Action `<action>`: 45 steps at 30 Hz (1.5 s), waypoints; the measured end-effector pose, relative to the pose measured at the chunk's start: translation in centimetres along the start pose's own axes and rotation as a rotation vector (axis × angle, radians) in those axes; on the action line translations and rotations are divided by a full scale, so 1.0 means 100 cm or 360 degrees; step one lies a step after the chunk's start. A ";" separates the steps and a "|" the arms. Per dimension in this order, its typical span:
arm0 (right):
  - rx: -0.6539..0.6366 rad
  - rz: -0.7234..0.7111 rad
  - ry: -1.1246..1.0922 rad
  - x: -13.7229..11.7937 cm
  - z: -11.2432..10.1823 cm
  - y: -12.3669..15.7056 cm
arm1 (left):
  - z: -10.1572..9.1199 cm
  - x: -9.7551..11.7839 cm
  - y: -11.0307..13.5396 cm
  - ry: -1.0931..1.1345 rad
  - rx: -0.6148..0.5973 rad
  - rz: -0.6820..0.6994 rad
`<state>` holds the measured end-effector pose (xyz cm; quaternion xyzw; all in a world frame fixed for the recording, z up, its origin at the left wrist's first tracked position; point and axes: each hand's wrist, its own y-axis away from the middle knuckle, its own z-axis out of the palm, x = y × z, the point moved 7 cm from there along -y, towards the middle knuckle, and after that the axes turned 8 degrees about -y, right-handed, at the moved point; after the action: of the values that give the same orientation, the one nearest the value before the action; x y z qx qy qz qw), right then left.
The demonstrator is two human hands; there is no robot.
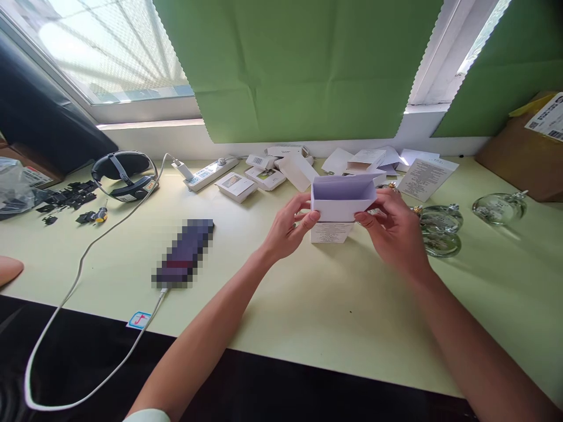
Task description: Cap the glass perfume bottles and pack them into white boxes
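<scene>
Between my two hands is a small white cardboard box (332, 232), its top open toward me and its inside looking pale purple. Printed text covers the lower front of the box. My left hand (292, 225) grips its left edge with thumb in front and fingers behind. At the right edge, my right hand (393, 225) pinches the cardboard the same way. Just beyond my right hand stand round clear glass bottles (440, 220) with metallic tops, partly hidden by the hand. An unfolded printed carton (426, 177) lies behind them.
Flattened white cartons (365, 159) and small white boxes (237, 186) line the back. A power strip (211, 174), a headset (125, 176), black parts (68, 196) and a blurred phone (187, 252) on a white cable lie left. Another glass bottle (499, 209) and a brown box (523, 149) stand right.
</scene>
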<state>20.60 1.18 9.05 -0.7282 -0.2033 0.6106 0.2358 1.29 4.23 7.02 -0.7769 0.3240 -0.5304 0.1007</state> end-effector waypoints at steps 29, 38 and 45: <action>-0.0251 0.0199 -0.0277 -0.009 0.011 0.006 | -0.005 0.018 0.004 0.0043 0.0099 -0.0370; -0.0110 0.0421 -0.0331 -0.005 0.011 0.009 | -0.003 0.021 0.004 0.0081 0.0093 -0.0329; -0.0049 0.0511 -0.0344 0.001 0.014 0.011 | -0.005 0.020 0.004 -0.0007 0.0121 -0.0319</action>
<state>19.24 0.54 8.12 -0.6850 -0.1181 0.7118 0.1009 1.19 2.78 8.58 -0.8022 0.2242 -0.5480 0.0772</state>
